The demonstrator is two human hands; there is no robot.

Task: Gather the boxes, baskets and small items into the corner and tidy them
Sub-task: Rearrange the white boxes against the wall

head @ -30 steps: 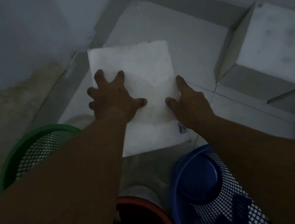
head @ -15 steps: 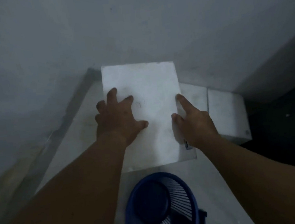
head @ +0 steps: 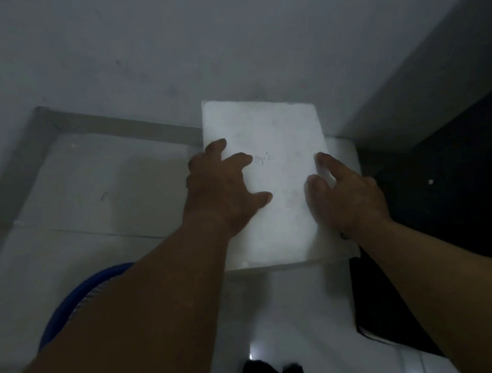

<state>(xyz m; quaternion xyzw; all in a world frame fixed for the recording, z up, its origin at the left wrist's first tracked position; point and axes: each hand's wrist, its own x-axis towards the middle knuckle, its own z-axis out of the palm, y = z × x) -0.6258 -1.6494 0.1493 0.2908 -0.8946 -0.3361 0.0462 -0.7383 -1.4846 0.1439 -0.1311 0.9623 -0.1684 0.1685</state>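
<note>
Both forearms bare, no sleeves; left hand (head: 224,188), right hand (head: 350,198) ungloved, no rings visible.

My box (head: 271,184) stood against the wall (head: 226,39), another box (head: 343,154) just right behind it; a basket (head: 79,302) sat near left of me.

The white box (head: 271,184) under my palms is a plain rectangular block, matte and a little scuffed, with a faint scribble near the middle of its top face. It lies flat, long side running away from me, its far end up against the wall. A second white box (head: 343,154) peeks out just beside its right edge; in this dim light I think they touch. The blue mesh basket (head: 79,299) sits near left.
</note>
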